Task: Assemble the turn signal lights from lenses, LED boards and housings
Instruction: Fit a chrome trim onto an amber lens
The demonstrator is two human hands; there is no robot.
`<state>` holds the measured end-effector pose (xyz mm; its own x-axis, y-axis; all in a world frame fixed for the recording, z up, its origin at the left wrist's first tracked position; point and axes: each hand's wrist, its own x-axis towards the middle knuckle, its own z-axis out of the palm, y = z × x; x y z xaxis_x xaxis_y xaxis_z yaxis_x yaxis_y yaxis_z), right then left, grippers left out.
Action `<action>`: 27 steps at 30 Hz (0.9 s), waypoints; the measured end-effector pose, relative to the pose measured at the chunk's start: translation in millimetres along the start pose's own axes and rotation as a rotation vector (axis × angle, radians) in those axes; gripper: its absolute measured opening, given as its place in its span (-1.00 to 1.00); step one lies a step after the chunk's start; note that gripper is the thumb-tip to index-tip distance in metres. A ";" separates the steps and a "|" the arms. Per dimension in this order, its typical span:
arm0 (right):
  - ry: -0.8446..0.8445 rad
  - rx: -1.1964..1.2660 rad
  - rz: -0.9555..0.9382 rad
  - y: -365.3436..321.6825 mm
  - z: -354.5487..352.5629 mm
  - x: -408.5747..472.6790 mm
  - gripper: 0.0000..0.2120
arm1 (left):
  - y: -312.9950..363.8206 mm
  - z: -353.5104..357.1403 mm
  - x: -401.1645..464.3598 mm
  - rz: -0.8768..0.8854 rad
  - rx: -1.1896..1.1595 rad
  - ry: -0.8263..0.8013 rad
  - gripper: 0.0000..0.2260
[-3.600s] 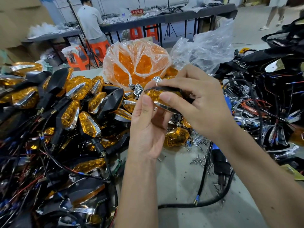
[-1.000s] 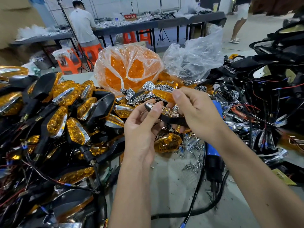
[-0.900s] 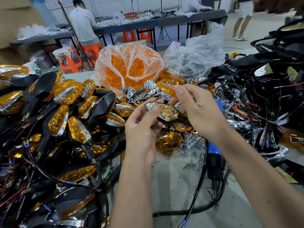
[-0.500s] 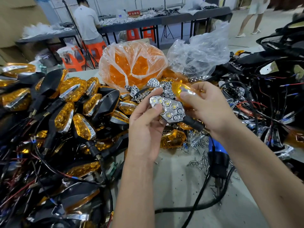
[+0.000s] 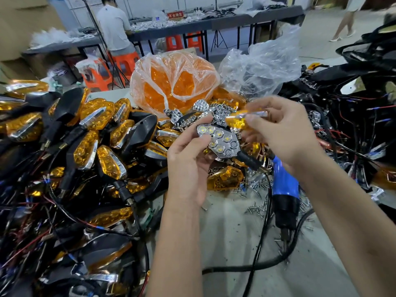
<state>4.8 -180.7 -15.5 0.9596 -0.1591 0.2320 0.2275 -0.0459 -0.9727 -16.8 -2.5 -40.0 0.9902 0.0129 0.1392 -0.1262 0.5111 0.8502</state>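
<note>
- We hold the housing [image 5: 220, 144] above the middle of the table [image 5: 231, 236], its chrome honeycomb reflector with the LED board turned up toward us, its black stem [image 5: 249, 160] pointing down to the right
- Our left hand [image 5: 188, 168] grips that housing from the left, thumb curled over the near edge of the reflector, the other fingers behind it
- Our right hand [image 5: 280, 133] pinches an amber lens [image 5: 241, 120] with a chrome strip, held just above the housing's upper right edge; the lens is blurred, so we cannot tell whether it touches the housing
- Below the housing, one loose amber lens [image 5: 225, 179] lies on the table, beside a scatter of small screws [image 5: 257, 202]
- A blue and black electric screwdriver [image 5: 286, 196] lies just right of the screws, under our right forearm, its black cable looping over the table
- Behind our hands lie loose chrome reflectors [image 5: 201, 106], then a clear bag full of amber lenses [image 5: 173, 82] and a crumpled clear plastic bag [image 5: 261, 67] to its right
- To our left is a heap of finished turn signals [image 5: 90, 136] with black bodies and tangled wires
- To our right is a pile of black housings with red and black wires [image 5: 351, 108]
- Farther back a person in a light shirt [image 5: 114, 26] stands at a long dark table, near orange stools [image 5: 126, 63]
</note>
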 end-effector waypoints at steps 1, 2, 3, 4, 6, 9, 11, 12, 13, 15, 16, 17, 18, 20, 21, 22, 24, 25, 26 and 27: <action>-0.003 0.145 -0.005 -2.1 1.1 0.0 -0.76 | 0.0 0.3 0.4 0.006 0.013 0.009 -0.69; -0.016 0.259 -0.011 -4.0 2.6 -0.3 -0.72 | -0.4 0.8 0.8 0.011 0.025 0.023 -0.69; -0.033 0.337 -0.021 -6.1 3.9 -1.1 -0.71 | -0.6 1.3 0.9 0.017 0.038 0.043 -0.69; -0.058 0.388 -0.032 -8.3 5.5 -2.3 -0.71 | -0.8 2.2 0.9 0.022 0.052 0.068 -0.70; -0.145 0.394 -0.062 -11.6 7.4 -4.9 -0.66 | -1.6 3.4 1.2 0.038 0.087 0.132 -0.71; -0.225 -0.067 -0.166 -13.7 6.7 -8.3 -0.69 | -2.4 3.9 1.8 0.028 0.089 0.226 -0.79; -0.270 -0.450 -0.191 -12.9 3.6 -7.5 -0.74 | -2.0 1.4 2.9 -0.002 0.077 0.290 -0.75; -0.327 -0.525 -0.165 -13.0 2.1 -7.3 -0.71 | -1.7 -0.7 3.7 -0.022 0.094 0.296 -0.75; -0.389 -0.545 -0.121 -13.1 0.7 -7.3 -0.68 | -1.1 -2.9 4.1 -0.045 0.124 0.280 -0.75; -0.465 -0.540 -0.063 -14.1 -0.5 -8.2 -0.66 | -0.8 -6.9 4.6 -0.088 0.176 0.227 -0.75; -0.488 -0.536 -0.042 -13.9 -1.2 -8.6 -0.66 | -0.8 -7.7 4.6 -0.107 0.192 0.208 -0.75; -0.518 -0.519 -0.016 -13.4 -2.1 -9.0 -0.67 | -0.9 -7.3 4.2 -0.126 0.199 0.188 -0.75; -0.558 -0.485 0.012 -12.1 -2.7 -9.5 -0.71 | -1.1 -6.2 3.7 -0.145 0.197 0.167 -0.76; -0.608 -0.386 0.078 -8.8 -3.4 -11.1 -0.76 | -0.6 -3.8 2.9 -0.178 0.189 0.146 -0.75; -0.596 -0.349 0.101 -7.7 -4.0 -11.2 -0.73 | -0.5 -3.3 3.0 -0.189 0.190 0.146 -0.73; -0.568 -0.317 0.115 -7.1 -4.5 -10.9 -0.66 | -0.7 -3.1 3.4 -0.194 0.190 0.147 -0.72; -0.510 -0.245 0.115 -7.0 -4.4 -9.8 -0.56 | -0.9 -4.0 4.4 -0.195 0.185 0.151 -0.71; -0.488 -0.204 0.111 -7.1 -4.3 -9.6 -0.56 | -1.2 -4.7 4.7 -0.193 0.181 0.158 -0.72; -0.468 -0.166 0.106 -7.3 -3.9 -9.2 -0.58 | -1.8 -5.4 4.9 -0.187 0.185 0.167 -0.74; -0.453 -0.140 0.095 -8.0 -3.6 -9.0 -0.62 | -3.0 -6.3 5.4 -0.177 0.204 0.179 -0.78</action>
<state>-6.2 -182.5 -9.8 0.9575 0.2754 0.0854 0.1412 -0.1894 -0.9717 -10.7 1.5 -45.0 0.9904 0.0994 -0.0956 0.0570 0.3364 0.9400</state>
